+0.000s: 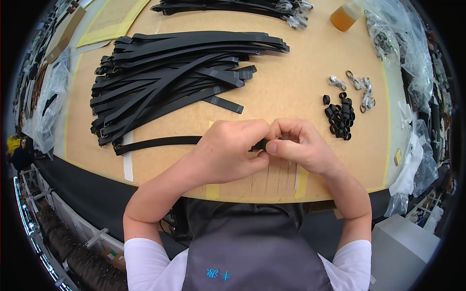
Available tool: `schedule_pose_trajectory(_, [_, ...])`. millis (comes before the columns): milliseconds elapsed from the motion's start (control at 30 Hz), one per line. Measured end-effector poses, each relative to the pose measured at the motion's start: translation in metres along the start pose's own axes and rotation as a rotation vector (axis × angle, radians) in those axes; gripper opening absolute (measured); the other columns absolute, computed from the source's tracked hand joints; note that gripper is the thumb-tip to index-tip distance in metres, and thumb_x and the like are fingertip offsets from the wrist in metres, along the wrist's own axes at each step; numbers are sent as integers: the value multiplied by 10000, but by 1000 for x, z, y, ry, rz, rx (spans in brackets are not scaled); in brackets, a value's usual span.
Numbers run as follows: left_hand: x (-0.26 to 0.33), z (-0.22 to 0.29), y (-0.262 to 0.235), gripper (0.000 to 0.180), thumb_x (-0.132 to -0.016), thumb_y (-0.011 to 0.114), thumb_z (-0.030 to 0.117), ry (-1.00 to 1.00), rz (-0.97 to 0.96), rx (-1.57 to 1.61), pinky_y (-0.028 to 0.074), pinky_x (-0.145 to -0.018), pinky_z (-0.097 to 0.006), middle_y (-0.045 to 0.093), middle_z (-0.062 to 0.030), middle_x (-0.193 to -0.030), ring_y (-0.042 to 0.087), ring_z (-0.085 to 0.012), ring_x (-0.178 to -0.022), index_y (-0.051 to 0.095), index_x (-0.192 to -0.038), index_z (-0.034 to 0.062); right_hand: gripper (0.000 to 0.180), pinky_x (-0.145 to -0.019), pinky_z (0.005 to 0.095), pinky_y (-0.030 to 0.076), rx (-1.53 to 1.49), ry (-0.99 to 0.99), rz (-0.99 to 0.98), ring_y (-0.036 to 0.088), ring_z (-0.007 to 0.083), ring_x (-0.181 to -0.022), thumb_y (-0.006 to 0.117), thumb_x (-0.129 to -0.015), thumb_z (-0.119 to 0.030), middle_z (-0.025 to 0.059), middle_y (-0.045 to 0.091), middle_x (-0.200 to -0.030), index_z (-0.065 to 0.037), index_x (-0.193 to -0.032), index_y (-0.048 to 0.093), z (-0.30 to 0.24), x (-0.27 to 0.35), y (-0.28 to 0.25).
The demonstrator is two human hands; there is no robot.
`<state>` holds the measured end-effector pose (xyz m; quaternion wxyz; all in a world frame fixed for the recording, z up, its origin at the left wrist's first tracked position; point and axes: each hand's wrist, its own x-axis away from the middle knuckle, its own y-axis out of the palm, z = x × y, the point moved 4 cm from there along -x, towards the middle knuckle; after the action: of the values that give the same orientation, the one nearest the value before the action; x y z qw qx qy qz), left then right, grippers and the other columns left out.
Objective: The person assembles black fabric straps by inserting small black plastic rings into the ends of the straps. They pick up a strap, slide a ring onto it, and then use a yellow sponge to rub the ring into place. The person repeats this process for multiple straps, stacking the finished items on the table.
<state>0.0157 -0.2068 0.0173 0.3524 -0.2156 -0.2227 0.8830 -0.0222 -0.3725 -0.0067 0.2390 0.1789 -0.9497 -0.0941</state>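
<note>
A black belt (160, 142) lies across the table's near side, its far-left end bent round metal hardware. Its other end runs into my left hand (228, 148), whose fingers are closed around it. My right hand (301, 145) meets the left, thumb and forefinger pinched at the belt's tip. Whatever small part sits between those fingertips is mostly hidden. Beyond my hands a pile of black belts (170, 82) is heaped, buckles mostly to the left. To the right of my right hand is a cluster of small black belt loops (341, 116).
Behind the loops lie wrapped metal buckles (361, 86). More belts (223, 7) rest at the far edge, near a container of amber liquid (345, 17). Clear plastic bags (407, 43) line the right side, and another bag (52, 102) hangs at the left. Yellow tape (302, 183) marks the tabletop.
</note>
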Motion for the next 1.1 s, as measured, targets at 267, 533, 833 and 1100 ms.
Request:
schedule_pose_trajectory(267, [-3, -1, -6, 250, -725, 781, 2, -58, 66, 86, 544, -633, -282, 670, -86, -784, 689, -188, -702, 623, -917, 24, 183, -630, 202, 379, -40, 56, -46, 505, 9, -710, 748, -915, -200, -54, 610, -791, -38, -911, 662, -11, 4, -13])
schedule_pose_trajectory(533, [-3, -4, -4, 252, -710, 769, -8, -35, 58, 91, 547, -641, -283, 668, -85, -776, 691, -195, -700, 622, -912, 24, 207, -582, 194, 356, 6, 57, -46, 496, 1, -671, 765, -916, -216, -59, 601, -761, -42, -894, 655, -7, 4, -14])
schedule_pose_trajectory(833, [-3, -4, -2, 233, -717, 764, -1, -61, 50, 88, 550, -621, -288, 672, -84, -775, 707, -202, -694, 630, -905, 29, 208, -575, 192, 353, 13, 65, -53, 494, -3, -663, 763, -924, -217, -55, 607, -757, -33, -902, 668, -7, 5, -14])
schedule_pose_trajectory(1100, [-2, -4, -2, 228, -721, 761, 1, -19, 75, 87, 554, -616, -287, 677, -85, -782, 714, -207, -697, 631, -906, 28, 181, -583, 186, 368, 13, 40, -39, 510, -8, -688, 754, -928, -187, -55, 621, -777, -24, -919, 674, -7, 5, -12])
